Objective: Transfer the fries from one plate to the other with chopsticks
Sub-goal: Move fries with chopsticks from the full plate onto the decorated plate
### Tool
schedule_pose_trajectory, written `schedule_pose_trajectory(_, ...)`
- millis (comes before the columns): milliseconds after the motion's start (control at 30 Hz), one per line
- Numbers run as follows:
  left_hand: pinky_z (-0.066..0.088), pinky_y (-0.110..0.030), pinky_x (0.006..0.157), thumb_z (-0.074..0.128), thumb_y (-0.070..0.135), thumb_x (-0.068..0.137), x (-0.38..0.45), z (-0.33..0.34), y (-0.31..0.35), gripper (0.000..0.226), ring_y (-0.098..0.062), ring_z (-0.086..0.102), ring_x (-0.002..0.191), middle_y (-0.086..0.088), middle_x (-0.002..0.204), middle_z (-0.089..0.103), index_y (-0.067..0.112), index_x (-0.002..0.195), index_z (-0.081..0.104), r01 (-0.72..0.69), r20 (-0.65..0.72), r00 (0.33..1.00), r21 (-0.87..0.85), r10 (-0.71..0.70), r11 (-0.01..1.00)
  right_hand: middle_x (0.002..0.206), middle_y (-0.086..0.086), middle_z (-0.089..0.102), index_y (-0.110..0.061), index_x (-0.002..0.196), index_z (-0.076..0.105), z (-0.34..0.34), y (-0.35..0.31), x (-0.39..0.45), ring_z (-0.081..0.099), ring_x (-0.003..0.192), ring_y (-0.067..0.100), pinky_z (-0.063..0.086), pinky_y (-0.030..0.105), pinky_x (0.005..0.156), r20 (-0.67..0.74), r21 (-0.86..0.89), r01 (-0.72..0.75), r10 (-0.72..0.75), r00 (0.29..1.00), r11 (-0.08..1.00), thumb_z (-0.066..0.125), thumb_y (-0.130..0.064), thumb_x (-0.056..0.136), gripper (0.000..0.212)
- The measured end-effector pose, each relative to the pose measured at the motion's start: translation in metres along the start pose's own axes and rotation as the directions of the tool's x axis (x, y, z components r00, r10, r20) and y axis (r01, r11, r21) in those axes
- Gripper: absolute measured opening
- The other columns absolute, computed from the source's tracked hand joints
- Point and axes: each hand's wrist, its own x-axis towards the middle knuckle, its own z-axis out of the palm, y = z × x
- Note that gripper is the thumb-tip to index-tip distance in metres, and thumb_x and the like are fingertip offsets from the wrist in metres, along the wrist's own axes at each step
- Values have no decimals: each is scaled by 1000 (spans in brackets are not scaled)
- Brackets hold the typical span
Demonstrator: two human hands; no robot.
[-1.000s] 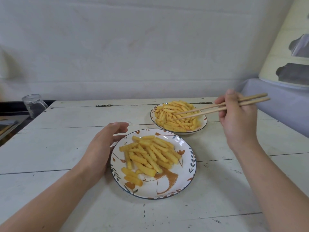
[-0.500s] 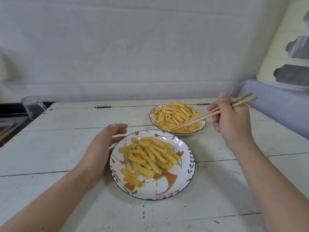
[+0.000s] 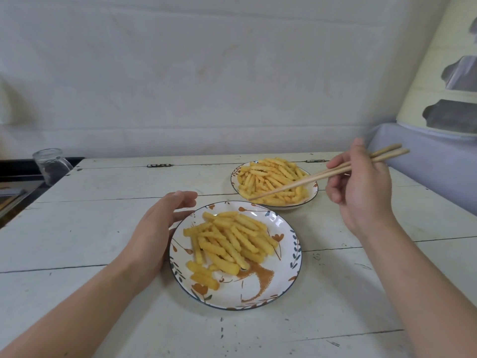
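Steadying the near plate (image 3: 289, 275), the left hand (image 3: 157, 236) is laid spread against its rim, while chopsticks (image 3: 322, 177), pinched in the right hand (image 3: 361, 192), are angled into the far plate (image 3: 313, 189) of fries (image 3: 268, 182).

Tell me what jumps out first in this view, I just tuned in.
Two plates of yellow crinkle fries on a white plank table: a flowered near plate at centre and a far plate behind it to the right. The right hand holds chopsticks with tips over the far plate's near edge; the left hand rests against the near plate's left rim.
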Motion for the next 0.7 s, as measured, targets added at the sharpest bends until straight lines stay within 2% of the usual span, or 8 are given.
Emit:
schedule_pose_trajectory(100,56,-47,103,44,44,109,0,-1,0,40,-12,71,116,12,123,74,36,103,82,1,-1,1000,7,-1,1000,54,9,47,-20,51,64,2,0,-3,36,37,16,24,21,38,79,-54,31,-27,996,998,46,-37,106,61)
schedule_pose_trajectory(233,56,-46,101,44,43,109,0,-1,0,40,-13,71,116,10,123,74,34,103,83,-10,-1,1000,-1,10,1000,55,6,47,-22,52,63,-2,-5,-1,35,39,14,25,20,37,18,-40,69,-68,998,997,46,-31,107,58)
schedule_pose_trajectory(300,57,-45,98,45,42,109,0,-1,-1,39,-14,71,116,9,125,74,32,105,82,-11,-2,1000,-12,11,1000,50,-1,45,-18,59,62,-6,-7,0,37,41,11,28,18,38,0,-108,94,-95,996,990,45,-33,107,53)
schedule_pose_trajectory(400,57,-45,99,45,43,109,0,-1,-1,39,-14,71,117,9,125,74,33,104,82,-13,1,1000,-11,13,1000,47,-5,43,-12,66,61,-11,-6,2,39,43,9,31,18,41,43,-212,140,-134,990,967,43,-36,108,51)
schedule_pose_trajectory(600,58,-42,91,51,51,100,-2,0,1,35,-11,72,114,10,125,73,35,104,82,-10,7,1000,-18,10,1000,46,-7,44,-7,68,63,-16,-5,5,40,44,9,32,19,41,74,-272,134,-118,990,953,44,-35,107,52)
schedule_pose_trajectory(700,58,-41,90,46,45,108,-2,0,1,38,-12,71,114,9,125,73,32,107,81,-12,2,1000,-21,12,1000,45,-9,46,-3,71,63,-16,-3,6,41,42,8,32,19,40,95,-307,130,-105,990,943,45,-29,107,48)
